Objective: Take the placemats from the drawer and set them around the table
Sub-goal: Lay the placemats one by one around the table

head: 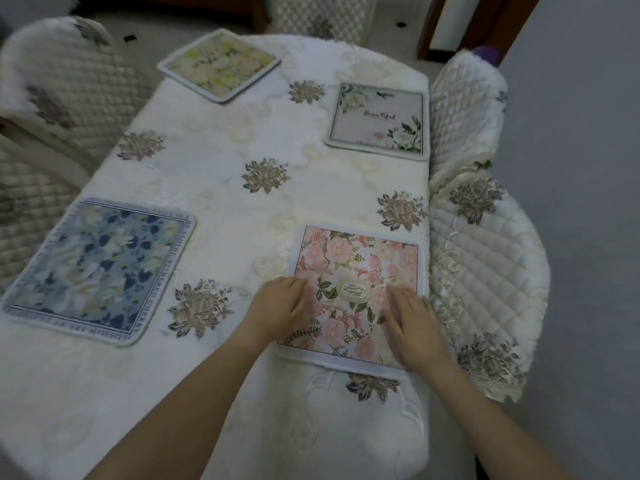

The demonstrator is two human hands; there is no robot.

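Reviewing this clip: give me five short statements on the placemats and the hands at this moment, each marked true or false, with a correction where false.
1. Four placemats lie on the table. True.
2. Both hands rest on the blue placemat. False: the left hand and right hand lie on the pink floral placemat.
3. The right hand's fingers are flat on the mat. True.
4. The white placemat with lettering is at the far left. False: far right.
5. The yellow-green placemat is stacked on another mat. False: it lies alone.

Pink floral placemat (356,292); blue floral placemat (97,268); pale yellow-green floral placemat (220,64); grey-white placemat (379,119) with green leaves; white tabletop (225,161) cloth with taupe embroidered flowers
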